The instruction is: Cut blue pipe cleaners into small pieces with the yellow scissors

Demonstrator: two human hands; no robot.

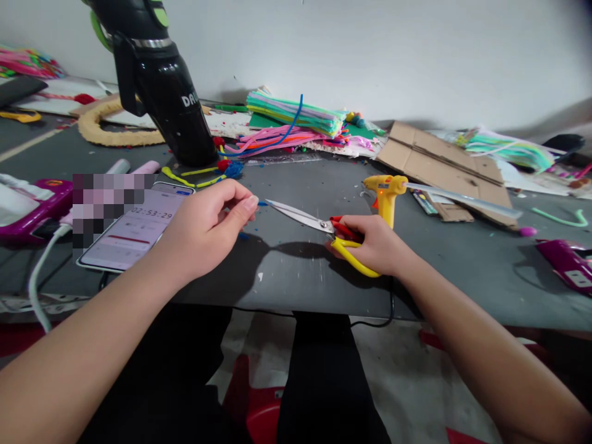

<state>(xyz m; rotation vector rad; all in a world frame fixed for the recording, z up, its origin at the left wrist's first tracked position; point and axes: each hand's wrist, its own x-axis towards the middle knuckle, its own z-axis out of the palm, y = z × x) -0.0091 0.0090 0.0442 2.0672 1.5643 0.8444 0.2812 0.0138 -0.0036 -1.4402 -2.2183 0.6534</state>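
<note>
Between the thumb and fingers of my left hand (pixel 213 225) is pinched a short blue piece of pipe cleaner (pixel 263 203), its end poking out to the right. My right hand (pixel 374 243) grips a pair of scissors (pixel 308 220) with red and yellow handles. The scissor blades point left, nearly closed, and their tips are right at the blue end. Small blue clippings (pixel 243 235) lie on the table below my left fingers. Just beyond my right hand, a yellow hot glue gun (pixel 386 191) stands with a clear glue stick in it.
A phone (pixel 134 228) showing a timer lies left of my left hand, near a tall black bottle (pixel 171 105). Bundled pastel pipe cleaners (pixel 296 113) lie at the back. Cardboard (pixel 444 166) rests at right rear, and a purple device (pixel 567 262) sits at far right.
</note>
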